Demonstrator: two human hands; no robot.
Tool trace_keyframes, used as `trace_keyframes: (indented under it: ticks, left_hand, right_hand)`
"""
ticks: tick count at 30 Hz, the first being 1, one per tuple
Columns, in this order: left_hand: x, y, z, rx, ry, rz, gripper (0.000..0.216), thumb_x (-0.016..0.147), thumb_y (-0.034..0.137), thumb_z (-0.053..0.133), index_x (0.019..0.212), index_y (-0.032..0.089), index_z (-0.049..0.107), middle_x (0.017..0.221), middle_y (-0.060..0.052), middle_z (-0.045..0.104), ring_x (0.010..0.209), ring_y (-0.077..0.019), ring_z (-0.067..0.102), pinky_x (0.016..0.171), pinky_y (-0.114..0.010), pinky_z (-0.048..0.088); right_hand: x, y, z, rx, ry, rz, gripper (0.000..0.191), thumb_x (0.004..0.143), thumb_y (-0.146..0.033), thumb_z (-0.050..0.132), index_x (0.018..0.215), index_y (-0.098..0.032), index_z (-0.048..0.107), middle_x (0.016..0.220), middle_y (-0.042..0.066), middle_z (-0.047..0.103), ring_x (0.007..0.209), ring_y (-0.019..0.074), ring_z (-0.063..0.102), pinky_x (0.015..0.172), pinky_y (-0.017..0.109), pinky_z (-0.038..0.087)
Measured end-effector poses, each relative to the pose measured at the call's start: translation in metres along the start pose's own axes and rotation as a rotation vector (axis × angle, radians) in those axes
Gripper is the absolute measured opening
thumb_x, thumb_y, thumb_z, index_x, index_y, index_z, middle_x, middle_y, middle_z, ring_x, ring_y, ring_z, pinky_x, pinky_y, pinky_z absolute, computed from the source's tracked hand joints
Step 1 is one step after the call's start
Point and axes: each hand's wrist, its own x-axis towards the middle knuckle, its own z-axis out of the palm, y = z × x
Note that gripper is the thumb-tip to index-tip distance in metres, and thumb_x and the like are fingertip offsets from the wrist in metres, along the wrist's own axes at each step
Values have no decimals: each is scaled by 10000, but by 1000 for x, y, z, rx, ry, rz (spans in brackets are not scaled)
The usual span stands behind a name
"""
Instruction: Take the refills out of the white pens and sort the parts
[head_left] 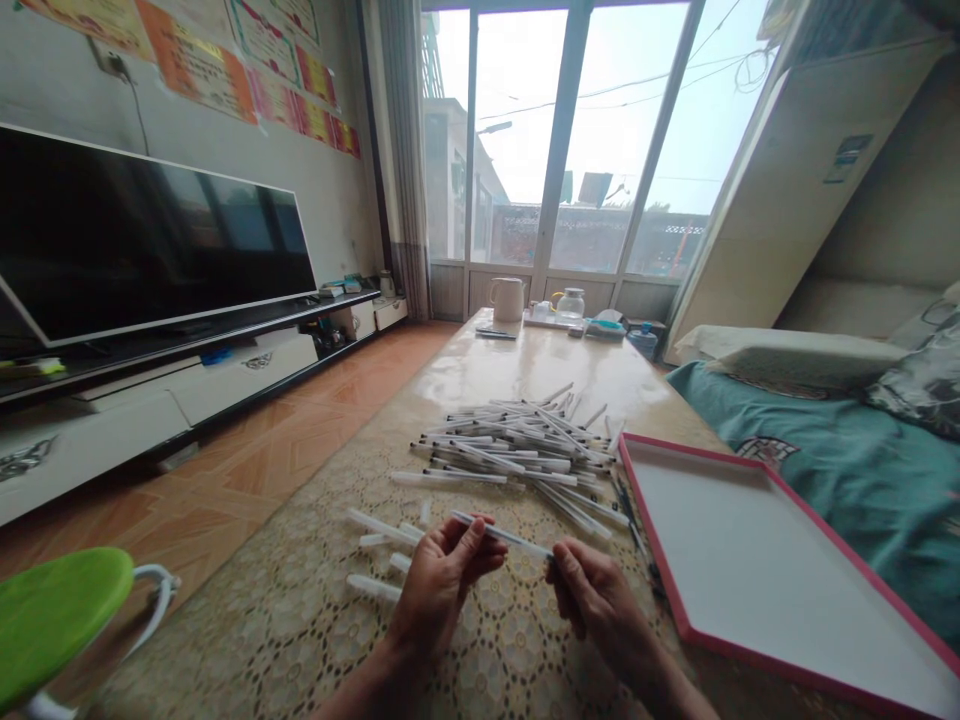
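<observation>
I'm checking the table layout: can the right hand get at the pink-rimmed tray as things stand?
Probably yes: the tray lies just beyond the right hand, with low, dark pieces along its left edge. That hand holds one end of a pen, though, so it may need to let go.

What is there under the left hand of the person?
Below the left hand the patterned tablecloth is visible, with pale tubes at the hand's left side. The hand hides the end of at least one; whatever else it covers cannot be seen.
</observation>
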Motion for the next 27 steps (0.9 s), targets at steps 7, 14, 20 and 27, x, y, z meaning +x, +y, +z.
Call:
trace_keyframes:
  ticks: [7, 14, 20, 27]
  left_hand:
    - [-2, -1, 0, 48, 19, 14, 315, 628, 332, 747, 789, 89, 628, 606, -63, 691, 565, -143, 662, 579, -222, 545]
    - [1, -2, -3, 39, 51, 50, 304, 608, 317, 762, 751, 97, 609, 622, -51, 688, 541, -144, 662, 533, -216, 550]
    - [1, -3, -4, 28, 76, 56, 300, 608, 320, 761, 741, 94, 616, 600, -44, 682, 531, -133, 657, 530, -201, 546]
    - [-2, 2, 3, 40, 75, 75, 334, 559, 332, 785, 715, 88, 619, 584, -51, 680, 512, -148, 656, 515, -219, 546]
  right_hand:
    - [0, -2, 2, 28, 8, -20, 408, 865, -500, 395, 674, -160, 514, 473, -56, 443, 385, 73, 399, 394, 181, 307]
    - [-3, -7, 4, 120, 17, -42, 333, 843, -433, 497, 671, -150, 527, 569, 13, 587, 454, 97, 529, 437, 193, 375]
    - [-1, -9, 8, 136, 87, -103, 254, 801, -407, 574, 780, -154, 567, 629, 25, 618, 548, 128, 585, 513, 214, 435]
    - [0, 7, 9, 80, 52, -9, 463, 876, -518, 361, 684, -146, 559, 475, -17, 509, 338, 59, 402, 343, 171, 290]
